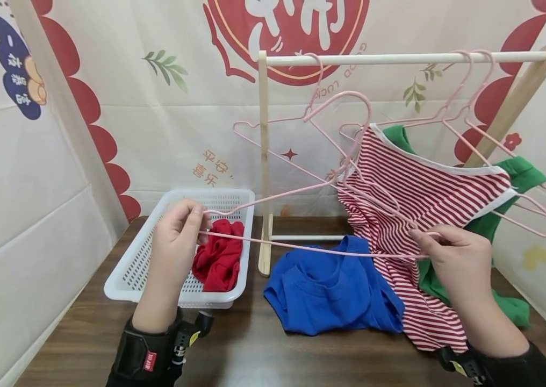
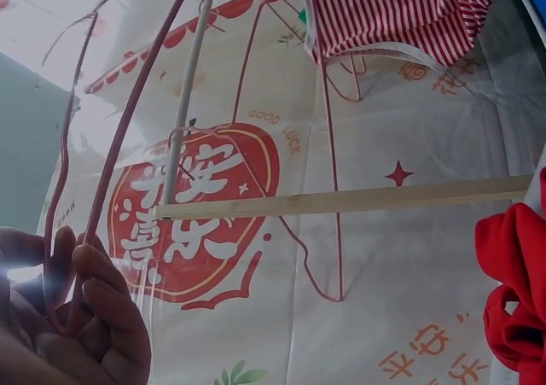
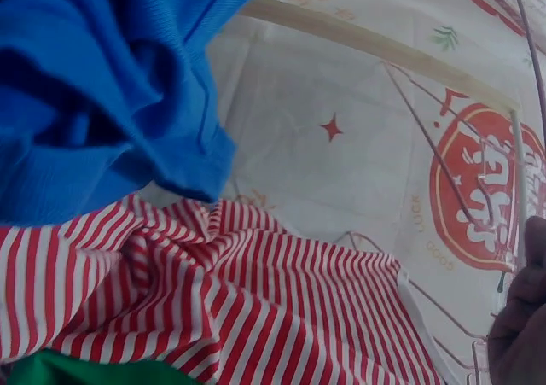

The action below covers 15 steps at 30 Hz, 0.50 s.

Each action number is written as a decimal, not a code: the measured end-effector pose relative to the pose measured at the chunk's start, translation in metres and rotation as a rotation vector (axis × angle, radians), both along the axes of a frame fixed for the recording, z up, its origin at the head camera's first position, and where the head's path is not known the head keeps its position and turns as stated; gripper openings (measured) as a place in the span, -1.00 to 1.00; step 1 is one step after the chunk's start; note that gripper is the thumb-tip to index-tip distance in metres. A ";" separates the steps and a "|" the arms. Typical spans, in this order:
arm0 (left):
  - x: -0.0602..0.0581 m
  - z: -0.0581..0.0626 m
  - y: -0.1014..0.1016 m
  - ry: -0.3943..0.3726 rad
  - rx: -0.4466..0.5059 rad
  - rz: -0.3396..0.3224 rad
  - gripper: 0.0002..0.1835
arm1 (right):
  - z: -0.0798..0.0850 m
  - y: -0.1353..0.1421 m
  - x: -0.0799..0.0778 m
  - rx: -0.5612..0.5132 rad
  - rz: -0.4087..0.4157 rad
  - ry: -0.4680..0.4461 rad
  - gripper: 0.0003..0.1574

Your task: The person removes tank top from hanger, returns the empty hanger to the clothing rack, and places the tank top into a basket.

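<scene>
A pink wire hanger (image 1: 316, 250) is held up level between both hands, its hook upward. My left hand (image 1: 176, 231) grips one end, which the left wrist view shows between thumb and fingers (image 2: 107, 304). The opposite end is pinched by my right hand (image 1: 461, 263), only partly visible in the right wrist view. Below the hanger, a blue garment (image 1: 326, 295) lies bunched on the table. Behind the right hand hangs a red-and-white striped garment (image 1: 428, 188) on a hanger, its lower part reaching the table.
A wooden rack (image 1: 264, 161) with a white rail (image 1: 399, 59) stands at the back; a bare pink hanger (image 1: 273, 121) hangs at its left. A green garment (image 1: 526, 172) hangs behind the striped one. On the left, a white basket (image 1: 120, 290) contains a red garment (image 1: 222, 260).
</scene>
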State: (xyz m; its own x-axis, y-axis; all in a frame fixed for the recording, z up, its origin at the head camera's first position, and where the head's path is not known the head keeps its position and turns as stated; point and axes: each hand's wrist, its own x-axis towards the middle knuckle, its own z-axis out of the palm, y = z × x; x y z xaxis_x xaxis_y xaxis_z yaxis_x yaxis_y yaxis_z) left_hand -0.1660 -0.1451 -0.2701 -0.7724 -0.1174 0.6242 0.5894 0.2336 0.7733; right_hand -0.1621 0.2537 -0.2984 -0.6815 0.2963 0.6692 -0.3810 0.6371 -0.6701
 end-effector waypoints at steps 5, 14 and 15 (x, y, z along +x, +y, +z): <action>-0.001 -0.002 -0.001 -0.020 -0.054 0.011 -0.78 | -0.003 0.010 0.004 0.068 -0.025 0.139 -0.75; -0.001 -0.003 -0.004 0.006 -0.076 0.069 -0.79 | -0.011 0.035 0.011 0.012 -0.024 0.184 -0.76; -0.001 -0.003 -0.004 0.003 -0.082 0.063 -0.79 | -0.011 0.038 0.012 -0.006 -0.030 0.179 -0.76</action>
State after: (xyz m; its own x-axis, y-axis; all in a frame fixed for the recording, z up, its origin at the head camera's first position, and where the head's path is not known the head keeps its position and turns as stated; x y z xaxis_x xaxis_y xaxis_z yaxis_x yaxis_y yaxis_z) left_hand -0.1669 -0.1488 -0.2731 -0.7629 -0.1144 0.6363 0.5741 0.3326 0.7482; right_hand -0.1499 0.2914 -0.3092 -0.5421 0.3192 0.7773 -0.4753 0.6463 -0.5969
